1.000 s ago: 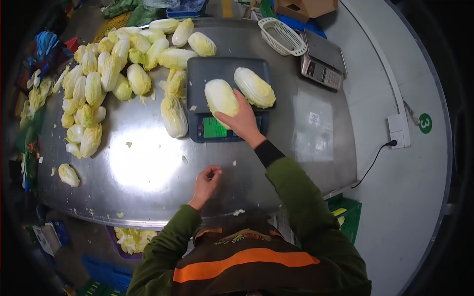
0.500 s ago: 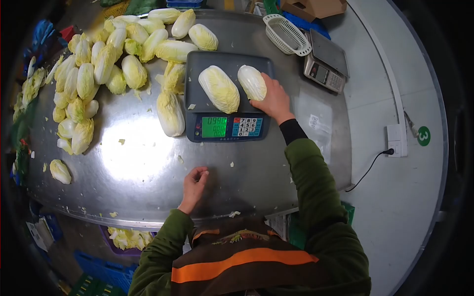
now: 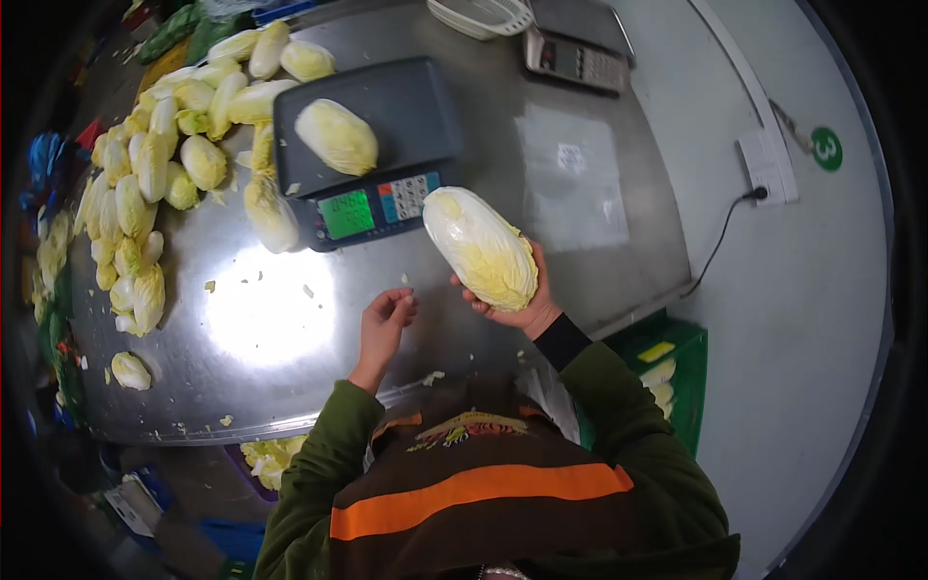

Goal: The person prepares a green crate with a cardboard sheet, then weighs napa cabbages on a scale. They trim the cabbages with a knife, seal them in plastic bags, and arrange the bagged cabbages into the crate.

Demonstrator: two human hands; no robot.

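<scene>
A napa cabbage (image 3: 476,242) rests tilted in my right hand (image 3: 535,304), whose fingers wrap round its lower end. It is held above the steel table, just to the right of the digital scale (image 3: 425,116). Another napa cabbage (image 3: 336,136) lies on the scale's dark tray. The green display (image 3: 346,214) is lit, its digits blurred. My left hand (image 3: 385,332) hovers over the table below the scale, fingers curled in towards the thumb, with nothing visible in them.
Many napa cabbages (image 3: 135,188) are heaped at the table's left. A second scale (image 3: 577,60) and a white basket (image 3: 480,17) stand at the back right. A green crate (image 3: 688,387) sits below the table's right edge, near a plugged-in cable (image 3: 717,244).
My right hand has lifted one napa cabbage off the scale and brought it towards me. The view has shifted, with the scale now further left. My left hand stays curled.
</scene>
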